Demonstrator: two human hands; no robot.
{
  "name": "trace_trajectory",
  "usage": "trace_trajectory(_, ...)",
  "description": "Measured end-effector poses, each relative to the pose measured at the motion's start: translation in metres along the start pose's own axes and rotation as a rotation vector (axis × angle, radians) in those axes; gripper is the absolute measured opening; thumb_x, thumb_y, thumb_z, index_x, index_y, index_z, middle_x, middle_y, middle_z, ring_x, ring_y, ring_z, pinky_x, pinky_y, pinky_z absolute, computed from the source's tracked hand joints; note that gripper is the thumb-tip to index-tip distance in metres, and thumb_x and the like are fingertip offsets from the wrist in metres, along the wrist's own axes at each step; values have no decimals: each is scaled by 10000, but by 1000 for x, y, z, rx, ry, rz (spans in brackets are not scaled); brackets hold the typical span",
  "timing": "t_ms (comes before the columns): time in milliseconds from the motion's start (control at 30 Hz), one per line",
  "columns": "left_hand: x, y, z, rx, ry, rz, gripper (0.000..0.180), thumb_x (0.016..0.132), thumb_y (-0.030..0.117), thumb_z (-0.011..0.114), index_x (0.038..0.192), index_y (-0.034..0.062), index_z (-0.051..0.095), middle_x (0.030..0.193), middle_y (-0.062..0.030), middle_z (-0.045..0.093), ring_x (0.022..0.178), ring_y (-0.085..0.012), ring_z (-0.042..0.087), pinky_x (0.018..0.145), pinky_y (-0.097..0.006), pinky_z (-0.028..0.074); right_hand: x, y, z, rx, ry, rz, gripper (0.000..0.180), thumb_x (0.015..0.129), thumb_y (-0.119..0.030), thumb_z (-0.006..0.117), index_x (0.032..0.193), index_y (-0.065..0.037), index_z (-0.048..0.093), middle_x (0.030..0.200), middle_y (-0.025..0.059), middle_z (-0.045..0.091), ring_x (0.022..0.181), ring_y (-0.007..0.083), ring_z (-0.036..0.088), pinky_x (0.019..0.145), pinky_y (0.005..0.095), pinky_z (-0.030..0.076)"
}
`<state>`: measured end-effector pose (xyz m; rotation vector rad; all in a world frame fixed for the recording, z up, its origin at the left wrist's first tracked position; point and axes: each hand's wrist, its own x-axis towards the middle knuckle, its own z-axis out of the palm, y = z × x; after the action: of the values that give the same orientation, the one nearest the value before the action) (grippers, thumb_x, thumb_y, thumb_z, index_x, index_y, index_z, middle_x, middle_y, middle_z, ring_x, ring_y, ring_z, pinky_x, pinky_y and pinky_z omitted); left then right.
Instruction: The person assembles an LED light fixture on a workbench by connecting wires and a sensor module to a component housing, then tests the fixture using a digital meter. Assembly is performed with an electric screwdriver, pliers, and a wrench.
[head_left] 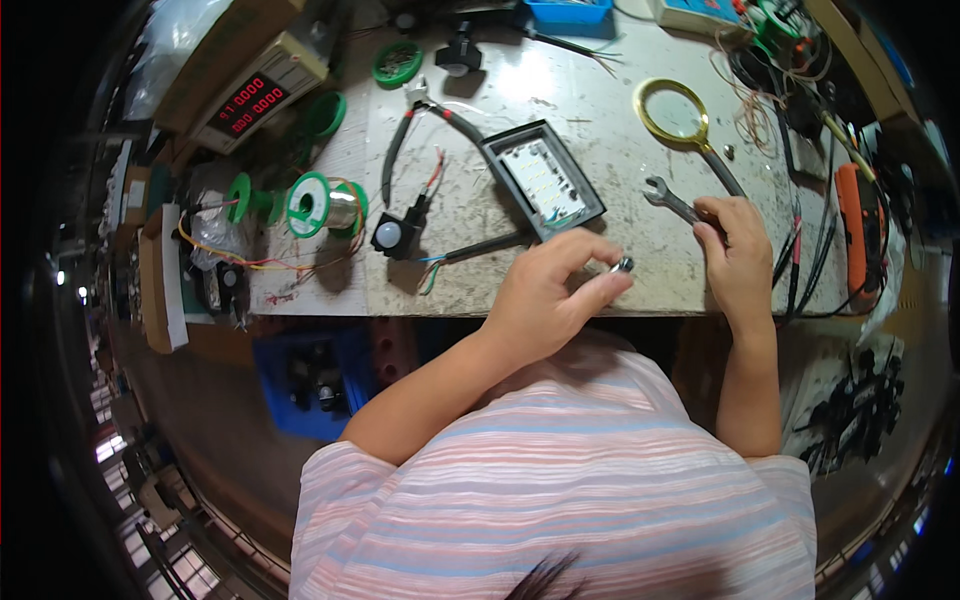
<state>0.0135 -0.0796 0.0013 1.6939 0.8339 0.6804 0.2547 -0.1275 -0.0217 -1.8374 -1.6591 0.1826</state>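
Note:
Between the thumb and forefinger of my left hand (555, 290) is a small dark and shiny metal fitting (624, 265), whose exact kind I cannot make out. My right hand (737, 245) grips the shaft of an open-end wrench (670, 199), its jaw pointing up and left over the table. Just beyond my left hand lies a black rectangular lamp housing (590, 208) with a circuit board (540, 180) inside. To its left, a black sensor with a white dome (388, 235) is joined to short cables with bare coloured wires.
A gold-rimmed magnifying glass (640, 115) lies beyond the wrench. Solder spools (308, 204) and a box with a red digital display (255, 100) stand at left. An orange meter (858, 235) and tangled cables crowd the right edge. Below the table sits a blue bin (275, 385).

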Motion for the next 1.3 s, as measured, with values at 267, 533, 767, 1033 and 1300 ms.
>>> trace_trajectory(267,24,-28,-14,-75,222,-24,173,932,157,677,1022,10,668,913,-59,636,811,-127,579,746,-263,465,-4,-2,7,-56,110,-76,236,771,66,681,985,-33,668,912,108,620,907,306,588,821,379,473)
trace_trajectory(533,-9,-22,-11,-61,189,71,174,845,106,754,990,39,684,878,-57,630,711,-129,596,627,-255,479,-17,-40,18,388,-20,-221,264,740,125,696,965,-13,687,925,128,696,829,259,680,703,330,537)
trace_trajectory(767,-22,-27,-30,-46,231,124,190,807,47,763,970,48,665,875,-53,613,732,-131,591,598,-261,465,-9,-78,42,445,-230,-426,202,758,77,700,929,-30,705,839,104,706,700,255,686,609,327,534)
trace_trajectory(1033,-25,-43,-42,242,271,370,155,832,69,707,982,47,677,842,-108,639,687,-258,618,602,-344,500,-6,-93,54,379,-191,-477,185,807,-38,733,985,-38,683,770,99,672,614,244,643,531,323,488)
trace_trajectory(1300,-24,-44,-44,254,188,287,214,754,44,745,953,74,672,822,-99,641,720,-292,633,626,-372,508,-9,-98,72,565,-89,-331,233,822,-113,743,1034,-59,662,744,89,614,587,268,604,514,349,470)
